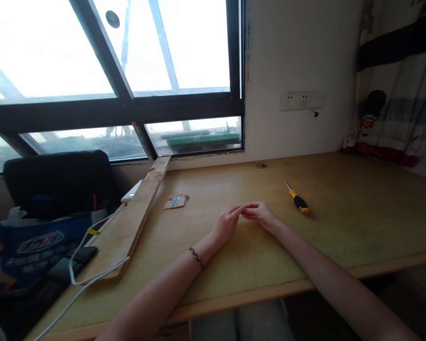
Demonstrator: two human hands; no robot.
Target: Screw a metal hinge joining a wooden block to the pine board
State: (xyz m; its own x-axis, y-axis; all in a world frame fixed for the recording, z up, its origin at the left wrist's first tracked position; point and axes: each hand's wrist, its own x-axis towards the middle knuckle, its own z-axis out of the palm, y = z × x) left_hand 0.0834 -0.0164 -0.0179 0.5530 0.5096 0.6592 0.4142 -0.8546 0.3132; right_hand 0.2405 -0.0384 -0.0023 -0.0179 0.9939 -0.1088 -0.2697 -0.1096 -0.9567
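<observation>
My left hand and my right hand meet above the middle of the desk, fingertips pinched together. Between them is something tiny, with only a small glint showing at the fingertips; its kind is too small to make out. To the right of my hands lies a screwdriver with a yellow and black handle, its shaft pointing to the back left. Left of my hands, a small flat piece with metal parts on a brownish backing rests on the desk.
A long wooden board runs along the desk's left side, with a white cable looped over it. Beyond stand a black chair and a blue bag. The yellowish desk meets a wall with sockets.
</observation>
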